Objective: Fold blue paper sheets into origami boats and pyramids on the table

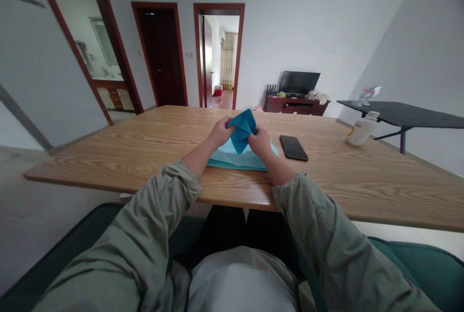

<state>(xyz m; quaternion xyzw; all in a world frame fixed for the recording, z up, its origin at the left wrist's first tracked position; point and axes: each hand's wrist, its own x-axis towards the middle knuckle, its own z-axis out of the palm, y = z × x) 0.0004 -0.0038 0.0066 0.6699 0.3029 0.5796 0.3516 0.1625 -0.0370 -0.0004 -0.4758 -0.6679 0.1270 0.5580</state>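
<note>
A blue sheet of paper point(242, 130), partly folded, is held up above the wooden table point(145, 152). My left hand point(220, 131) pinches its left edge and my right hand point(259, 141) grips its right side; both hands are closed on it. Beneath them lies a stack of pale blue paper sheets point(232, 159), flat on the table near its front edge.
A black phone point(293, 147) lies right of the hands. A white bottle point(362, 129) stands at the table's far right. A dark side table point(406, 113) is beyond it. Doorways and a TV cabinet point(295, 104) line the back wall.
</note>
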